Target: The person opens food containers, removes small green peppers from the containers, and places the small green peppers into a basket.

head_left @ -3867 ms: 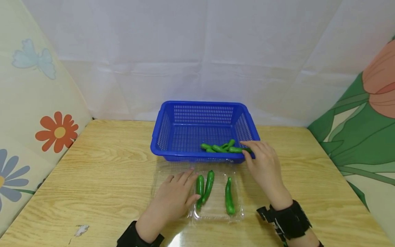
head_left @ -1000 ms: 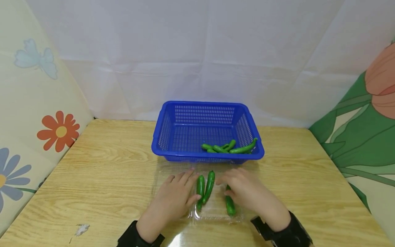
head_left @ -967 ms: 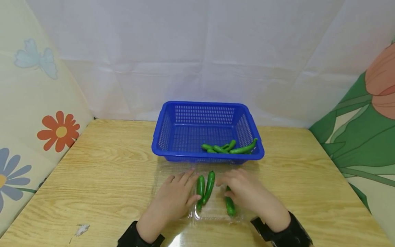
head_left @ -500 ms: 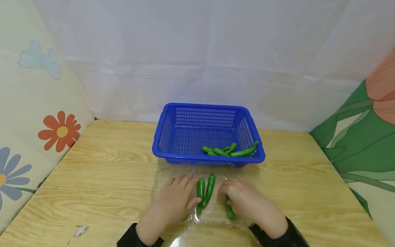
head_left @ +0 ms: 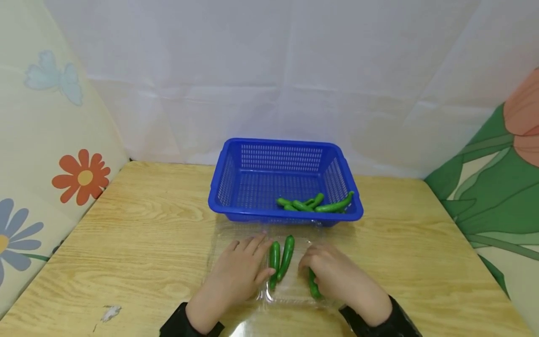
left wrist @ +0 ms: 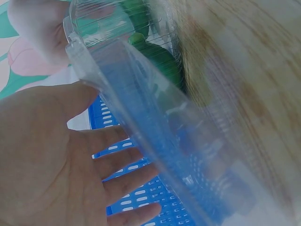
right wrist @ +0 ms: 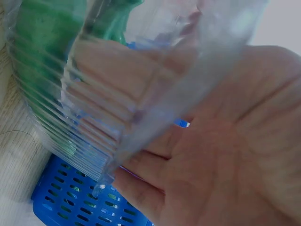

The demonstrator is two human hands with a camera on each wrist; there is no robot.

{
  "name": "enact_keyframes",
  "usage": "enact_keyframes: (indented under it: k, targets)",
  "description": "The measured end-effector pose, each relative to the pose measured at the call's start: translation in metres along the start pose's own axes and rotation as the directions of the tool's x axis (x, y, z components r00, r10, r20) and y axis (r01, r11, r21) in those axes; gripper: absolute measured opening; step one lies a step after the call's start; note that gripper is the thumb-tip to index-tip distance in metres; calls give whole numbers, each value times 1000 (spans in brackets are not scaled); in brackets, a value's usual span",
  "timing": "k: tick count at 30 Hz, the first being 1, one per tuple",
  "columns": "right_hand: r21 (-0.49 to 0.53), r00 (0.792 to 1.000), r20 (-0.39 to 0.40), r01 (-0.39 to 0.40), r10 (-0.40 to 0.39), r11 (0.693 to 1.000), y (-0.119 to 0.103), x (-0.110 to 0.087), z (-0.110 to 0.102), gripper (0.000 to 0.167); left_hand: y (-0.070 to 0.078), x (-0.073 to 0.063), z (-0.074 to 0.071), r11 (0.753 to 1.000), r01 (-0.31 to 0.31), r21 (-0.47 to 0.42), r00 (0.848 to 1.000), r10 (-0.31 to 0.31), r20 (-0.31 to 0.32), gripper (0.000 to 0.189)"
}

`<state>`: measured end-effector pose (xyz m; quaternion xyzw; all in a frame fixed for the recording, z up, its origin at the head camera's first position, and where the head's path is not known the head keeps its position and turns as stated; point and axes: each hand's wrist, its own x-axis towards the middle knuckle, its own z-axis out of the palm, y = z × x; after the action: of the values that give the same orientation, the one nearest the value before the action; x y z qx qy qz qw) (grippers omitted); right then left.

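A clear plastic clamshell box point(head_left: 294, 292) lies unfolded on the table, with two green chili peppers point(head_left: 287, 258) side by side at the left of its right half. A third green chili pepper point(head_left: 313, 284) lies along that half's right side, its upper part hidden by my right hand point(head_left: 330, 272). Curled fingers and thumb of this hand hold that pepper. My left hand point(head_left: 237, 269) rests with spread fingers over the box's left half and middle edge. In the left wrist view, its thumb point(left wrist: 80, 96) touches the plastic edge.
Directly behind the box stands a blue slotted basket point(head_left: 280, 150), holding several green chili peppers point(head_left: 334, 205) in its front right corner. A white sheet point(head_left: 269, 70) hangs behind the wooden table point(head_left: 156, 224), with patterned panels on both sides.
My right hand has moved from the basket down to the box, leaving the pepper it touched in the basket's right corner. Lately its fingers have curled more. The left hand has stayed put.
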<state>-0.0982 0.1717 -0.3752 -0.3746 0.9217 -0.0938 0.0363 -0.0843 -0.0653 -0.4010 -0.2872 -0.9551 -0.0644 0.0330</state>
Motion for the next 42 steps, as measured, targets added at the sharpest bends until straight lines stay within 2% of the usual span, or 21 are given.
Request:
enact_keyframes:
  k: [5,12,22,29,42]
  targets:
    - [19,1000,22,-9,9,1000,0,-1,-1,39,-1,1,-2,1000,-3,-13,1000,3,-2,61]
    - [-9,1000,0,19,-19,1000,-2,-3,3,39,0,1,-2,1000,-9,-20,1000,9,-4,60]
    - [-12,1000,18,2,-1,1000,-5,-3,4,38,1,1,-4,1000,-11,-8,1000,10,-7,59]
    - [-43,999,6,-41,41,998,-5,-2,5,37,1,1,-3,1000,-13,-11,1000,13,-20,59]
    - [-82,999,3,-46,47,996,-8,-1,8,33,1,-1,-3,1000,-15,-15,1000,15,-25,60]
